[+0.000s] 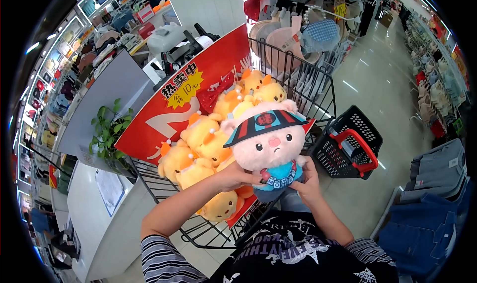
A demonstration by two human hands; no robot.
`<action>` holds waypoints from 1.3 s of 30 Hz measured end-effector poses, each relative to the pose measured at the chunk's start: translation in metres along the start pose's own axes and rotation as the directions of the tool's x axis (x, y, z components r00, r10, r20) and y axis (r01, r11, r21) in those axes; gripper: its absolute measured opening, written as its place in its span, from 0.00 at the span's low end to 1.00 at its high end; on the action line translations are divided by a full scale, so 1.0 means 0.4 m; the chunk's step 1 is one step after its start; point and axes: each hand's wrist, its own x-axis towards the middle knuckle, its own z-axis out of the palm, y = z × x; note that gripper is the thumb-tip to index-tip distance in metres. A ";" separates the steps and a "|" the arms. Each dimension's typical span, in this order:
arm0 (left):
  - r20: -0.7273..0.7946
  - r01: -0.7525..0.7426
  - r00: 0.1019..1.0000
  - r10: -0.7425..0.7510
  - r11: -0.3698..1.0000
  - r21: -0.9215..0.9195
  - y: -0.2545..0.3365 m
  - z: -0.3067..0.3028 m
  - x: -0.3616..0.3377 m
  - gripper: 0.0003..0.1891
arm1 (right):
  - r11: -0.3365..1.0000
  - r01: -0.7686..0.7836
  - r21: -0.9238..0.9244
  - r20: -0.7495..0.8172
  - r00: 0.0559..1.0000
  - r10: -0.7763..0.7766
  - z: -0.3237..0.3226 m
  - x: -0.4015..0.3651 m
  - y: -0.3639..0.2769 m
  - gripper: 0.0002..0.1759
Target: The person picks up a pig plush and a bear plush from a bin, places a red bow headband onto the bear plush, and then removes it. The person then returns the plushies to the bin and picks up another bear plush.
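Between my two hands is a pink plush pig (268,156), upright and facing me. It wears a dark visor hat (266,122) with red stripes and a round emblem, and a blue outfit with lettered beads across the chest. My left hand (236,177) grips the plush at its side, on the left of the view. On the other side my right hand (309,183) holds its lower body, thumb near the beads. Just behind it, several yellow plush toys (198,134) with orange tops lie heaped in a black wire basket (198,236), partly hidden by the pig.
A red sign (154,119) with a yellow price burst lines the basket's far side. To the right, a black shopping basket (348,149) with a red handle stands on the floor. Folded clothes (422,218) are at lower right; a white counter (94,223) is at left.
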 end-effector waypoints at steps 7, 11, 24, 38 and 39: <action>-0.021 -0.058 0.998 0.060 0.994 0.090 -0.044 0.016 0.015 0.37 | 0.995 0.046 -0.084 -0.107 0.993 -0.055 0.063 -0.015 -0.011 0.38; -0.143 -0.108 0.983 0.117 0.992 0.066 -0.053 0.020 0.013 0.38 | 0.996 0.023 -0.082 -0.163 0.986 -0.037 0.067 -0.005 0.010 0.38; -0.115 -0.140 0.979 0.167 0.968 0.210 -0.006 0.010 -0.007 0.39 | 0.987 0.119 -0.103 -0.113 0.985 -0.130 0.100 0.021 -0.015 0.34; -0.119 -0.174 0.971 0.209 0.953 0.249 -0.025 0.050 -0.035 0.40 | 0.947 0.264 -0.186 -0.084 0.955 -0.283 0.102 -0.027 -0.030 0.40; -0.084 -0.201 0.970 0.227 0.949 0.244 -0.035 0.049 -0.033 0.38 | 0.940 0.274 -0.203 -0.103 0.949 -0.299 0.097 -0.032 -0.021 0.40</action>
